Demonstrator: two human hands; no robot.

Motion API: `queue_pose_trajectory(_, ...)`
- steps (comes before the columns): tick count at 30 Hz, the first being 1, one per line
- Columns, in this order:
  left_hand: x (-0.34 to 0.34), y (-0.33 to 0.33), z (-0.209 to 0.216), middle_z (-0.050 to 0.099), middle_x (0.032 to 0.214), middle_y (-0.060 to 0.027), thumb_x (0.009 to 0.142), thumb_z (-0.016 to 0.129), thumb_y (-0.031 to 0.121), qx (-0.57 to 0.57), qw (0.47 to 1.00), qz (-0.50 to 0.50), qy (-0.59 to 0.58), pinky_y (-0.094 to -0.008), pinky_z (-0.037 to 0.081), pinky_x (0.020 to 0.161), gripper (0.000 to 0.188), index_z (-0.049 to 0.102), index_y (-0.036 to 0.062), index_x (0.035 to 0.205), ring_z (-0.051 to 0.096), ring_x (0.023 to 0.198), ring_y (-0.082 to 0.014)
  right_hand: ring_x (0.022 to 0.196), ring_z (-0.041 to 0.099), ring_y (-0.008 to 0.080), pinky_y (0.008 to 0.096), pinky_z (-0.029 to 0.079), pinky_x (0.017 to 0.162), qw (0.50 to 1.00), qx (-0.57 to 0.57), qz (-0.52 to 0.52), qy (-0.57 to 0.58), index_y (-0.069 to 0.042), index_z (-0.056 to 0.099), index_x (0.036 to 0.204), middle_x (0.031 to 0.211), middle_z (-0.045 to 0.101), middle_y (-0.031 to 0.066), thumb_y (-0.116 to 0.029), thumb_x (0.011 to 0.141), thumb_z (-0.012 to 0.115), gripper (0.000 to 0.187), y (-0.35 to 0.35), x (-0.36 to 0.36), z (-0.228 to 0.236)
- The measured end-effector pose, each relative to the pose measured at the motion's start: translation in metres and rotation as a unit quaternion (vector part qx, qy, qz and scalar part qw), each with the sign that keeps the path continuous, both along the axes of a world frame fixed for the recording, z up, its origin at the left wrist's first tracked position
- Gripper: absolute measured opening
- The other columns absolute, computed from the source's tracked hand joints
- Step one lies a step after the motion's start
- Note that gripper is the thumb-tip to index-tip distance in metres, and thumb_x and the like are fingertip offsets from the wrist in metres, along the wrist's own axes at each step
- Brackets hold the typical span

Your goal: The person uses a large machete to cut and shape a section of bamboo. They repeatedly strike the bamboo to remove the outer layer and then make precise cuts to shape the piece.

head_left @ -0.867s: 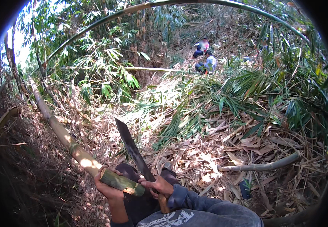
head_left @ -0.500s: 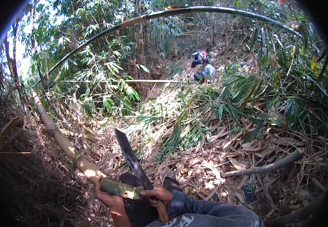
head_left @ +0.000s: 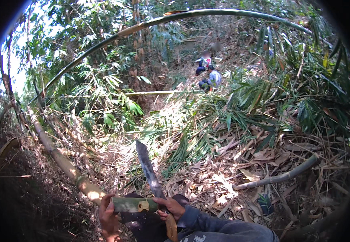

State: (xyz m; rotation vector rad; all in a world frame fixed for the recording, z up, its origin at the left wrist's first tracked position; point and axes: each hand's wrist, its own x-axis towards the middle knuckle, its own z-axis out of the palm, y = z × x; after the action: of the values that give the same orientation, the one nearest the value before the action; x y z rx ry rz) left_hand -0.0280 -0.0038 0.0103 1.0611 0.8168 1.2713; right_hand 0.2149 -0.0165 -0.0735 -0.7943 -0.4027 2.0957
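A short green bamboo section lies nearly level in front of me, above my dark-trousered legs. A pale cut notch with a small dark hole shows on its side. My left hand grips its left end, fingers curled. My right hand is closed on a machete, partly hiding the wooden handle. The long dark blade points up and away, slightly left. The right fingers also touch the right end of the bamboo section, and that end is partly covered.
A long bamboo pole slants down from the left toward my left hand. Another bamboo stem arches overhead. A cut bamboo piece lies right among dry leaves. Cut green foliage is heaped ahead. Two people crouch farther off.
The bamboo section has turned, bringing its notch and hole into fuller view, and sits more level. My left hand has shifted around its end. The machete blade has swung slightly right in view.
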Motion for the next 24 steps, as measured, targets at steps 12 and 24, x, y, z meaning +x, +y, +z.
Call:
queue_pose_trajectory(12,0.021,0.0,-0.033,0.055,0.092,-0.0102,0.092,0.061,0.017,0.0,0.971,0.026,-0.239,-0.0539,0.045,0.105,0.018,0.053,0.0012,0.097,0.062,0.106,-0.0321,0.036,0.043,0.0087,0.0261,0.036,0.036,0.998,0.0,0.016,-0.052,-0.005,0.059,0.082,0.05,0.048,0.0004,-0.05,0.097,0.054,0.047,0.0,-0.004,0.007)
queue_pose_trajectory(24,0.034,0.023,-0.046,0.062,0.093,-0.0085,0.103,0.049,0.026,-0.08,0.965,0.06,-0.241,-0.0457,0.041,0.111,0.028,0.058,-0.0002,0.104,0.061,0.101,-0.0247,0.041,0.045,0.0067,0.0233,0.041,0.036,0.997,-0.007,0.033,-0.062,-0.004,0.059,0.097,0.065,0.056,0.0036,-0.051,0.095,0.058,0.047,0.028,0.001,-0.012)
